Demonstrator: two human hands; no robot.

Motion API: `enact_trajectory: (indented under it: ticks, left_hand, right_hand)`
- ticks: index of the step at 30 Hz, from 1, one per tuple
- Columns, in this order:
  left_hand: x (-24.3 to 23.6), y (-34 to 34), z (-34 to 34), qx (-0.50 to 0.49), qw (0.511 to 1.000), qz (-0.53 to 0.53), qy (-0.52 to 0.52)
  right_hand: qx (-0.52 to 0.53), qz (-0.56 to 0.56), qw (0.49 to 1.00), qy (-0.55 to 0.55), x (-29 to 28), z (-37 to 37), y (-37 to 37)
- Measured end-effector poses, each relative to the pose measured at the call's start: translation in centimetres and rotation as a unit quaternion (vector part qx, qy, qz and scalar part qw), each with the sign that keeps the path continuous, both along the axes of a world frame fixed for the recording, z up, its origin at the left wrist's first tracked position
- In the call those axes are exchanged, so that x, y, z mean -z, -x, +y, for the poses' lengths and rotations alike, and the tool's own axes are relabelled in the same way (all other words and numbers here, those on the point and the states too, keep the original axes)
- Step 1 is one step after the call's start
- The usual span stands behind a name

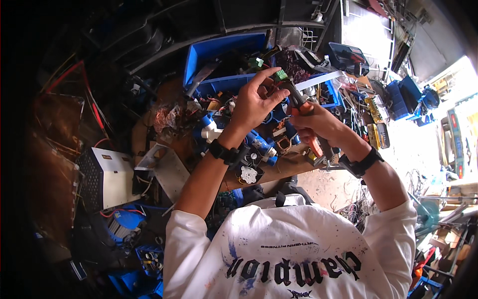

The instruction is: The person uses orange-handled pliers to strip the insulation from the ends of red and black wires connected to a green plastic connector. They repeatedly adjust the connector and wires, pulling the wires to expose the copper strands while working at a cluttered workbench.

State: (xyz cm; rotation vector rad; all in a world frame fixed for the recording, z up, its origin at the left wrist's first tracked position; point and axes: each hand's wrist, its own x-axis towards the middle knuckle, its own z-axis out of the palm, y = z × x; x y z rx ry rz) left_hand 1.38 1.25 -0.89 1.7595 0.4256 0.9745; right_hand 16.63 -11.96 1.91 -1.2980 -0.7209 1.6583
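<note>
My left hand (253,103) is raised over the cluttered workbench, its thumb and fingers pinched around a small green terminal block (281,74). In my right hand (323,122) is a pair of pliers (303,106) with orange and black handles; my fingers wrap round the grips. The dark jaws point up and left and reach the terminal block. Whether they bite on it or only touch it, I cannot tell. Below my hands lie blue and white plug connectors (260,143) and a coil of copper wire (284,144). Another green connector (256,63) rests beyond my left fingertips.
A blue crate (224,82) of mixed parts stands at the back. Several hand tools lie to the right, near a yellow case (377,109) and blue bins (404,98). A white metal box (117,177) sits at left. Tangled wires (356,204) lie at lower right.
</note>
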Motion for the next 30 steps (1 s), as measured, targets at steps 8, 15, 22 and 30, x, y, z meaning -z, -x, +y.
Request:
enact_trajectory:
  ticks: [8,15,22,30]
  left_hand:
    - [-2.8,1.7,0.6,0.133,0.976,0.046,0.167]
    - [-3.0,1.8,0.9,0.155,0.959,0.043,0.233]
    - [-3.1,1.1,0.6,0.062,0.981,-0.004,0.182]
    - [-4.0,0.9,0.0,0.092,0.962,-0.022,0.257]
  right_hand:
    - [0.000,-0.042,0.999,0.001,-1.0,-0.2,0.0]
    - [-0.003,-0.345,0.935,-0.082,-1.4,-0.3,0.6]
    - [0.033,-0.586,0.805,-0.086,-2.1,-0.5,0.8]
    - [0.055,-0.236,0.968,-0.061,-2.6,-0.2,0.1]
